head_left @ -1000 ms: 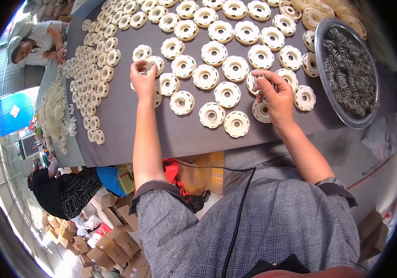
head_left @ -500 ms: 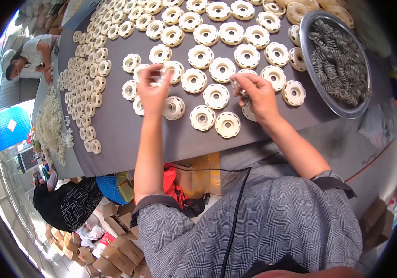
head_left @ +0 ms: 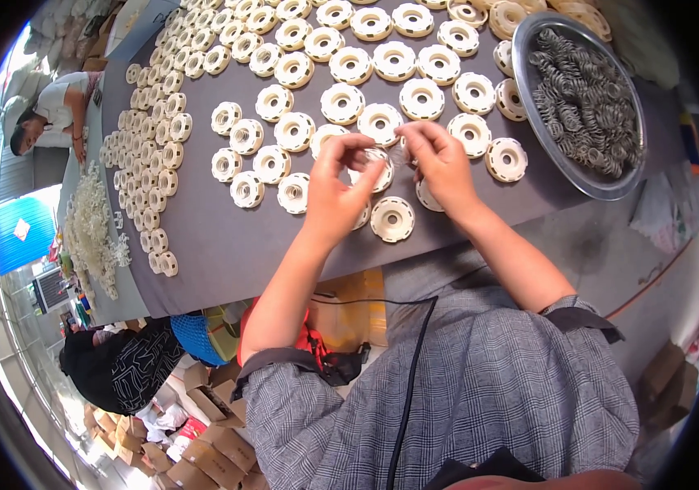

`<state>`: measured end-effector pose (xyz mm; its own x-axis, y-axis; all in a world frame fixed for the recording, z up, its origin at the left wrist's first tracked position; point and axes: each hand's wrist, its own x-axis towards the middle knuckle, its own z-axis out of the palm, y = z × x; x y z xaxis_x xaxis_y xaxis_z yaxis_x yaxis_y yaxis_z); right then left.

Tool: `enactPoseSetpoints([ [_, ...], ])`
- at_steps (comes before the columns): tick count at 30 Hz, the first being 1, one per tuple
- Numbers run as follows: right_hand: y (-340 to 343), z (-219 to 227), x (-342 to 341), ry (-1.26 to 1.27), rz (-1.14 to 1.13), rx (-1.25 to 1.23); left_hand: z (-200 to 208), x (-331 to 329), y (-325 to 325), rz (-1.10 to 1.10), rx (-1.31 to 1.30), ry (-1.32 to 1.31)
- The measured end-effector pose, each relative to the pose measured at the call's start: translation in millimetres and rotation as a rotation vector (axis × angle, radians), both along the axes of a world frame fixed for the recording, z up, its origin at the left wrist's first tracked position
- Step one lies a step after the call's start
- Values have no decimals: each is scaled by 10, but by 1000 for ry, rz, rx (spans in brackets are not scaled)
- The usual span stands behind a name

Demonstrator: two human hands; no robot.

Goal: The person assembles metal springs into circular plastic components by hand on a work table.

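A wide dark grey surface (head_left: 202, 192) spreads in front of the person, with a paler surface (head_left: 121, 298) just beside it on the left. Another person (head_left: 60, 110) in a white top leans in at the far left. A round metal tray (head_left: 613, 192) rests near the right end of the grey surface, filled with a heap of dark springs (head_left: 586, 106). On the paler surface lies a long pile of small translucent pieces (head_left: 92, 229). The left hand (head_left: 337, 200) and right hand (head_left: 445, 167) meet near the front edge, fingertips close together above one cream wheel. The left fingers curve partly open around a blurred coil; whether they grip it or it sits in the wheel, I cannot tell. The right fingers are pinched nearly together on thin wire coils (head_left: 401, 153), blurred. Around the hands, cream notched wheels (head_left: 506, 160) with holed centres lie flat in loose rows; a few on the left have a coil in the middle. Smaller cream rings (head_left: 173, 153) crowd the left side of the grey surface.
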<state>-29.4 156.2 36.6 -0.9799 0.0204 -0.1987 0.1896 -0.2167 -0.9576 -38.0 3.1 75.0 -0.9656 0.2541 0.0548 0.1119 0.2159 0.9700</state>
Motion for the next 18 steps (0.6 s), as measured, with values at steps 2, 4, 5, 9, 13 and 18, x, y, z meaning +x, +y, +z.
enactPoseSetpoints([
  [2, 98, 64, -45, 66, -119, -9, -5, -63, -122, 87, 264, -312],
  [4, 150, 87, -75, 31, -13, -99, -72, -122, -197, 96, 331, -355],
  [5, 128, 105, -89, -2, 38, -154, -89, -128, -203, 114, 359, -377],
  [9, 29, 84, -64, -140, 296, -344, -75, -64, -105, 32, 272, -224],
  [13, -11, 66, -51, 139, 79, -66, -91, -81, -114, 24, 241, -351],
  [18, -54, 82, -72, 319, -92, 133, -160, -35, -83, -153, 931, -1042],
])
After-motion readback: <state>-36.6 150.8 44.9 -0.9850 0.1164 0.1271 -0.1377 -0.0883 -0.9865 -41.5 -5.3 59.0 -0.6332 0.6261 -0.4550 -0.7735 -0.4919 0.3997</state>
